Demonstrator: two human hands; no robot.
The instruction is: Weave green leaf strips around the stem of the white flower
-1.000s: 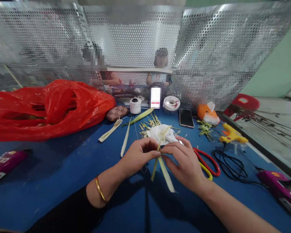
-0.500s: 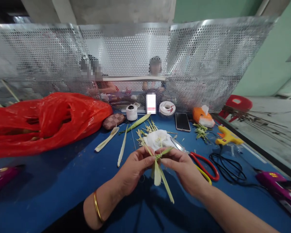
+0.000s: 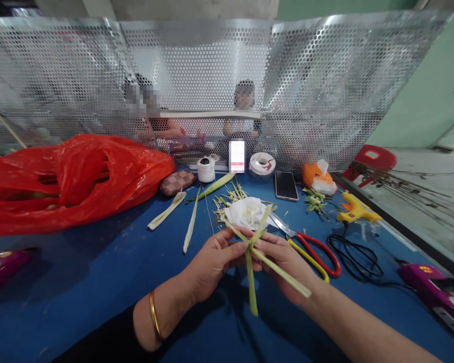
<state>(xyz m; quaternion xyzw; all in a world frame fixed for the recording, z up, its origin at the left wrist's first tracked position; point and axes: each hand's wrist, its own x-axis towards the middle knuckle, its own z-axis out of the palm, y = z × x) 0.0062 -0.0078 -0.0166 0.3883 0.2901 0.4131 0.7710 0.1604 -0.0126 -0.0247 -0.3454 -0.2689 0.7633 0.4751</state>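
Both hands meet over the blue table (image 3: 98,282), pinching crossed pale green leaf strips (image 3: 251,282) where they knot together. My left hand (image 3: 208,264), a gold bangle on its wrist, grips the crossing from the left with thumb and fingers closed. From the right, my right hand (image 3: 287,264) pinches the same crossing. One strip hangs straight down, another slants out over my right wrist, and short ends stick up. Just behind the hands lies a white paper flower (image 3: 246,212).
A red plastic bag (image 3: 68,176) fills the left. Red-and-yellow scissors (image 3: 314,247), a yellow glue gun (image 3: 355,212) with black cord, a phone (image 3: 286,185), tape rolls, loose leaf strips (image 3: 191,224) and purple tools at both edges lie about. Behind a perforated metal screen (image 3: 325,91), two people sit.
The strips have been turned in my hands: one long end now slants right over my right wrist, another hangs straight down. The hands stay together at the crossing.
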